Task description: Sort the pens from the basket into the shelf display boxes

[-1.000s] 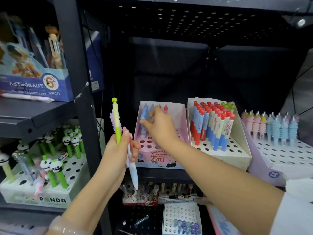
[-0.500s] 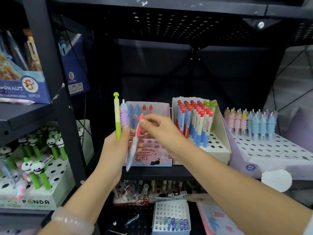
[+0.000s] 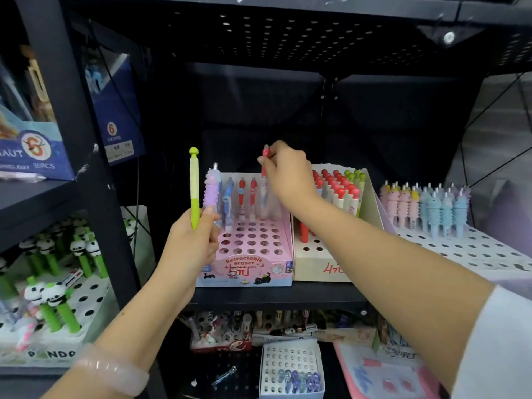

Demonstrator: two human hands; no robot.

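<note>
Now, R hand [image 3: 288, 171]: pinches red-capped pen [image 3: 264, 168] upright, tip over pink box [image 3: 253, 263] back row.
L hand [image 3: 191, 243]: grips green pen [image 3: 194, 188], purple pen [image 3: 212, 191].

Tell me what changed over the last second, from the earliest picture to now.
The right hand left the pink display box, took the red-capped pen out of the left hand, and now pinches it at its top, upright over the box's back row. The left hand still grips the green pen and the purple ridged pen. The boxes stayed put.
</note>
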